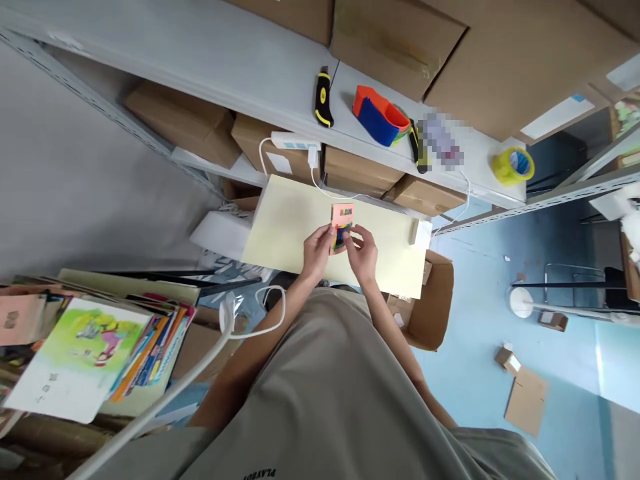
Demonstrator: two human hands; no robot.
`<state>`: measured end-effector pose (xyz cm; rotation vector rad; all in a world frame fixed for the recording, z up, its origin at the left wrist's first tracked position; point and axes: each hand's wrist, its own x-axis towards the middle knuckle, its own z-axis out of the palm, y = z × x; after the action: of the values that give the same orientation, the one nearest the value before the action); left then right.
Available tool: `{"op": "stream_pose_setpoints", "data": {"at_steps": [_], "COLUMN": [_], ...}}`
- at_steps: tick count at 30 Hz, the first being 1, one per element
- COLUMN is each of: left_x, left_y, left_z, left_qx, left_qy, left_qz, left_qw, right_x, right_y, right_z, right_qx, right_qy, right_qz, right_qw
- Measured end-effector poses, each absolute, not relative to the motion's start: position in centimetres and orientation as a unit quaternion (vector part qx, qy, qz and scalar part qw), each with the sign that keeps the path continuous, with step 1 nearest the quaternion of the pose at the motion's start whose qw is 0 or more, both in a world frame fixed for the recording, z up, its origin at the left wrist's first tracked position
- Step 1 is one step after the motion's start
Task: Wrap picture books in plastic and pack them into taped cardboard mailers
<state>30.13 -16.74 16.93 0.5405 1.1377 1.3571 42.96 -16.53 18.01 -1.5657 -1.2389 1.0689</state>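
A small pink booklet or card pack (343,223) with a colourful cover is held up over a pale yellow board (290,230). My left hand (317,251) grips its left side with curled fingers. My right hand (362,252) pinches its right side. Both hands are closed on it, just above the board's middle.
A white shelf (250,63) behind carries a yellow-black utility knife (323,99), an orange and blue tape dispenser (380,115), a yellow tape roll (513,165) and cardboard boxes (400,37). A power strip (295,141) lies beneath. Picture books (85,347) are stacked at left. An open carton (430,307) stands at right.
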Motion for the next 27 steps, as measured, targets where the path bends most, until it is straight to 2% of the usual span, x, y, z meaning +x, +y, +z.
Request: {"op": "stream_pose_setpoints", "data": {"at_steps": [4, 8, 14, 21, 23, 27], "left_x": [30.1, 28.2, 26.8, 27.8, 28.0, 28.2], "left_y": [-17.0, -16.6, -16.9, -17.3, -17.4, -17.7], "left_z": [18.4, 17.3, 15.3, 16.1, 16.1, 16.2], "left_qx": [0.305, 0.332, 0.221, 0.223, 0.232, 0.282], "left_qy": [0.496, 0.572, 0.530, 0.512, 0.531, 0.586], "left_qz": [0.564, 0.557, 0.521, 0.531, 0.538, 0.557], "left_qw": [0.586, 0.502, 0.631, 0.637, 0.612, 0.517], "right_x": [42.3, 43.8, 45.0, 44.9, 45.1, 45.2], "right_y": [-16.0, -15.3, -15.0, -15.0, -15.1, -15.6], "right_z": [17.8, 17.4, 17.0, 16.4, 16.4, 17.0], "right_qx": [-0.618, -0.611, -0.553, -0.551, -0.570, -0.630], "right_qy": [-0.476, -0.456, -0.395, -0.390, -0.406, -0.456], "right_qz": [0.444, 0.467, 0.560, 0.569, 0.546, 0.415], "right_qw": [0.441, 0.449, 0.474, 0.470, 0.461, 0.473]}}
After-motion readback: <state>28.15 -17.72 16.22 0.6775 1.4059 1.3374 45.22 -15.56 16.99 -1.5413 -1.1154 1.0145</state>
